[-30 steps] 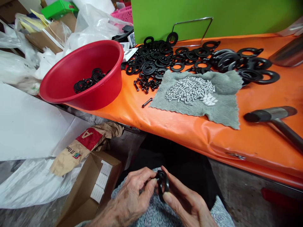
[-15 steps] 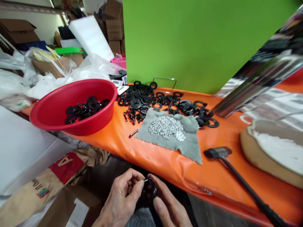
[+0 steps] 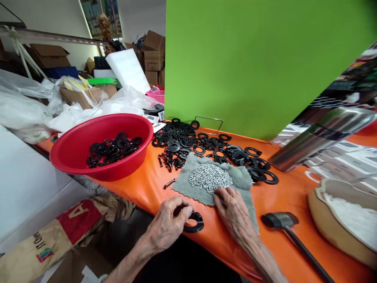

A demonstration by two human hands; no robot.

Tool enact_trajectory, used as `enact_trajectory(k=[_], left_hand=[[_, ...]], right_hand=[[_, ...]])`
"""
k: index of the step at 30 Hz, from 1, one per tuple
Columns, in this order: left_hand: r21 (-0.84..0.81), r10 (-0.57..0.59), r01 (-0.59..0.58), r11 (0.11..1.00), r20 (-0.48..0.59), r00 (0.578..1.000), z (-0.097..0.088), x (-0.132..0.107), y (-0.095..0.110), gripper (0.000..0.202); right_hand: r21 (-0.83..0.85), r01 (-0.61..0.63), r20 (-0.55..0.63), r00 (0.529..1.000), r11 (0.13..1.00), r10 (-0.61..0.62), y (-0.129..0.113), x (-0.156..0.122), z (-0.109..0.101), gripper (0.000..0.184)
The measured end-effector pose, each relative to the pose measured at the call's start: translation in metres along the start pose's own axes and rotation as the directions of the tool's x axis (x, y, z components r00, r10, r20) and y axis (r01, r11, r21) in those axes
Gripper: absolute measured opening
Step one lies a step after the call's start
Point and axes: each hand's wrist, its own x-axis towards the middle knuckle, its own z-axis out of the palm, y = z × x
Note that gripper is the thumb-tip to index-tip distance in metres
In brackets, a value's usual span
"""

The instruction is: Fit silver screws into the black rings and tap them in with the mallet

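Note:
My left hand (image 3: 171, 220) is closed on a black plastic ring (image 3: 199, 225), holding it over the table's front edge. Thumb and fingers cover the ring's left part. My right hand (image 3: 232, 206) rests on the lower right of a grey-green cloth (image 3: 188, 192). Its fingers are bent down and bunched at the border of a heap of small silvery pins (image 3: 209, 176); whatever lies under the fingertips is hidden. Behind the cloth, black rings (image 3: 182, 135) lie in a loose spread, with short black rod-like pieces (image 3: 171, 160) in front. One such piece (image 3: 169, 183) lies apart, left of the cloth.
A red basin (image 3: 100, 173) holding black parts stands at the left. To the right are a mallet (image 3: 279, 220), a steel flask (image 3: 306, 145) and a tan bowl (image 3: 321, 224) with white contents. A green panel (image 3: 235, 67) rises behind the orange table cover (image 3: 141, 192).
Both hands were together below the table edge around the black ring. Now my left hand has lifted the ring to the edge, and my right hand has reached forward to the cloth.

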Motion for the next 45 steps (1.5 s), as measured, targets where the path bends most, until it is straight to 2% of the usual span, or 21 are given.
enact_trajectory(k=[8,12,16,20,22,26,29,34,40,45], left_hand=[[-0.043,-0.042,0.041,0.998,-0.005,0.999,0.000,0.004,-0.011,0.030],[-0.147,-0.099,0.099,0.984,0.007,0.995,0.004,0.007,-0.006,0.040],[-0.167,-0.117,0.115,0.979,-0.001,0.993,0.007,0.008,0.000,0.046],[-0.205,-0.133,0.134,0.969,0.018,0.991,0.008,0.008,-0.001,0.047],[-0.195,-0.131,0.132,0.972,0.016,0.991,0.007,0.008,-0.004,0.045],[-0.102,-0.093,0.094,0.990,0.009,0.996,0.005,0.007,-0.010,0.034],[-0.013,-0.051,0.051,0.999,-0.003,0.999,0.006,0.005,-0.009,0.026],[0.166,0.048,-0.041,0.985,-0.042,0.998,0.008,0.000,-0.004,0.020],[0.422,0.190,-0.144,0.895,-0.068,0.979,0.008,-0.006,-0.002,0.018],[0.442,0.212,-0.165,0.882,-0.059,0.975,0.010,-0.011,-0.001,0.017]], right_hand=[[0.015,0.052,0.039,0.998,0.999,-0.053,0.005,0.001,-0.002,0.019],[0.020,0.073,0.036,0.997,0.997,-0.074,0.005,0.001,-0.004,0.019],[0.013,0.082,0.011,0.997,0.997,-0.082,0.007,0.000,-0.007,0.019],[0.023,0.080,-0.018,0.997,0.997,-0.079,-0.001,-0.006,-0.020,0.021],[0.127,0.048,0.034,0.998,0.991,-0.052,-0.013,-0.012,-0.032,0.019],[0.439,-0.162,0.216,0.974,0.884,0.072,-0.047,-0.025,-0.054,0.019],[0.522,-0.222,0.257,0.962,0.824,0.096,-0.066,-0.031,-0.060,0.019],[0.531,-0.220,0.262,0.961,0.818,0.089,-0.069,-0.034,-0.054,0.019],[0.502,-0.078,0.192,0.981,0.861,-0.023,-0.063,-0.040,-0.046,0.017],[0.458,-0.052,0.111,0.994,0.887,0.001,-0.073,-0.047,-0.042,0.015]])
